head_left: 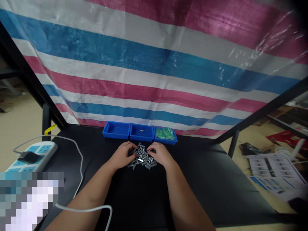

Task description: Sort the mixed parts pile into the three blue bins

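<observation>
A heap of small grey metallic pieces [142,157] lies on the black table, too small to name by kind. My left hand [122,155] is at its left edge, fingers curled inward with dark bits beside the thumb. Across the heap, my right hand [160,153] has its thumb and fingers bent together over the right edge. What either hand grips, if anything, is too small and dark to make out. Just behind are three blue trays: a left tray [116,136] with nothing visible inside, a middle tray [141,138] with a few tiny pieces, and a right tray [165,141].
Green items in clear plastic [165,132] fill the right tray. A white power strip [49,154] with a black plug sits at the left, and a white cable [81,160] loops near my left forearm. A striped tarp [149,77] hangs behind the black table [199,179].
</observation>
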A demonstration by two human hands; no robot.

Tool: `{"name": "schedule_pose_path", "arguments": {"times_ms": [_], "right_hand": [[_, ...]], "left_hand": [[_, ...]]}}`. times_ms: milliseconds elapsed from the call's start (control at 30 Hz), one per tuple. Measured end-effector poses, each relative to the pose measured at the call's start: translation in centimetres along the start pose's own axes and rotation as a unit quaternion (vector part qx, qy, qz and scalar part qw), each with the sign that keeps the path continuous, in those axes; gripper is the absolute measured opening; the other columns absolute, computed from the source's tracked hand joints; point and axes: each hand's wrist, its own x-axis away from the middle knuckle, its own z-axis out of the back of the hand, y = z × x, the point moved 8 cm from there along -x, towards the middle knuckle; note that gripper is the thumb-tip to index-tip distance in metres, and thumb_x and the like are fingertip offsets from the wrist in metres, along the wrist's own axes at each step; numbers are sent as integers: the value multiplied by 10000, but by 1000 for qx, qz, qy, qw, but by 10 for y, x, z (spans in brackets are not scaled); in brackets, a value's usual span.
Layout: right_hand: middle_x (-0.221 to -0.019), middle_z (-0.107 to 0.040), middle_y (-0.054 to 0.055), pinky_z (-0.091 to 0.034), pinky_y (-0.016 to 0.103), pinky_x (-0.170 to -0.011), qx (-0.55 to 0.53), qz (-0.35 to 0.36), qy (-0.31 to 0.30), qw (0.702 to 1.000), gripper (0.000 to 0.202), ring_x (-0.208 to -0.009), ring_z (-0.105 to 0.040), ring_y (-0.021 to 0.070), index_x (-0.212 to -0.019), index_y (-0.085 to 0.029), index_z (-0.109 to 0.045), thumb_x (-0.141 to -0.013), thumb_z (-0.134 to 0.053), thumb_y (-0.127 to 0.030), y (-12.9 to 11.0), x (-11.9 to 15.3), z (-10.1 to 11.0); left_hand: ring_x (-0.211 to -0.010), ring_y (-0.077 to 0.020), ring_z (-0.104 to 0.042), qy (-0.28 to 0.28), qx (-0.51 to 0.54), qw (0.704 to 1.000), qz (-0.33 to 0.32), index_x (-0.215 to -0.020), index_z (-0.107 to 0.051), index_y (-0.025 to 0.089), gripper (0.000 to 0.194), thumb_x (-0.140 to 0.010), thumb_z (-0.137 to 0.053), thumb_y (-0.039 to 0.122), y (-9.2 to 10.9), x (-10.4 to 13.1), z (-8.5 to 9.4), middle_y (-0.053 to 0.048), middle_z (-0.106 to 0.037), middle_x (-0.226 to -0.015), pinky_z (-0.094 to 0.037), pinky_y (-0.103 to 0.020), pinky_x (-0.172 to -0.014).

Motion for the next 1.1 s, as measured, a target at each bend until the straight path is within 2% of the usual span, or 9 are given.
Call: {"name": "schedule_pose_path", "arguments": {"times_ms": [200,333,433,533,633,700,800,933,1100], "right_hand": [[-846,-696,7,-444,287,-779,6,25,26,999,86,-814,-629,167,-856,-257,-767,-818,-734,-187,-8,2,5],[-961,-704,40,-479,299,-828,-67,58,139,986,125,-903,-642,187,-963,-244,-750,-909,-638,-234,-19,0,25],[-998,-698,52,-494,304,-827,-78,37,241,967,157,-853,-634,183,-997,-232,-744,-930,-608,-269,-21,-7,39],[-964,-696,50,-500,306,-777,-42,-1,270,962,172,-734,-602,170,-1020,-223,-746,-906,-626,-269,-22,-18,39],[-975,-686,63,-499,297,-758,-23,-10,265,964,235,-725,-597,168,-1100,-208,-727,-903,-603,-240,-27,-20,36],[-942,-682,57,-495,283,-748,-28,-1,242,970,224,-732,-601,165,-1074,-204,-729,-899,-589,-209,-31,-17,33],[-846,-680,29,-488,264,-725,-33,11,154,987,165,-729,-612,158,-938,-213,-745,-860,-611,-155,-36,-13,23],[-880,-701,26,-490,250,-725,-30,22,46,998,187,-749,-639,148,-886,-227,-763,-818,-638,-106,-35,-10,6],[-897,-735,40,-512,261,-742,-25,-7,25,999,201,-752,-667,162,-953,-224,-780,-776,-719,-151,-20,-17,-9]], "left_hand": [[-986,-229,-597,0,0,1000,2,-1047,-678,211,242,-808,-657,239,-1,1,-1,-58,-653,-1009,-457,-368,-901],[-998,-234,-597,-1,5,1000,7,-1046,-673,210,244,-804,-657,238,-1,1,0,-61,-652,-1019,-456,-375,-912],[-989,-234,-599,0,10,1000,7,-1041,-670,206,239,-804,-651,237,-2,1,1,-62,-650,-1015,-462,-376,-901],[-997,-235,-599,1,17,1000,-1,-1046,-663,205,239,-809,-639,230,-2,1,1,-66,-652,-1028,-462,-379,-909],[-1001,-235,-598,2,23,1000,-5,-1049,-656,204,240,-811,-634,230,-2,0,1,-68,-652,-1038,-461,-381,-913],[-995,-235,-598,0,25,1000,-3,-1044,-659,206,239,-807,-637,232,-2,0,0,-67,-653,-1035,-464,-379,-906],[-980,-236,-600,-3,24,1000,2,-1044,-668,211,246,-801,-641,239,-2,0,0,-66,-656,-1021,-470,-377,-891],[-971,-239,-602,-2,20,1000,5,-1044,-677,211,251,-797,-644,242,-3,0,1,-68,-660,-1014,-473,-383,-888],[-985,-242,-604,0,23,1000,3,-1035,-682,213,239,-799,-645,233,-2,1,2,-70,-666,-1017,-472,-390,-904]]}}
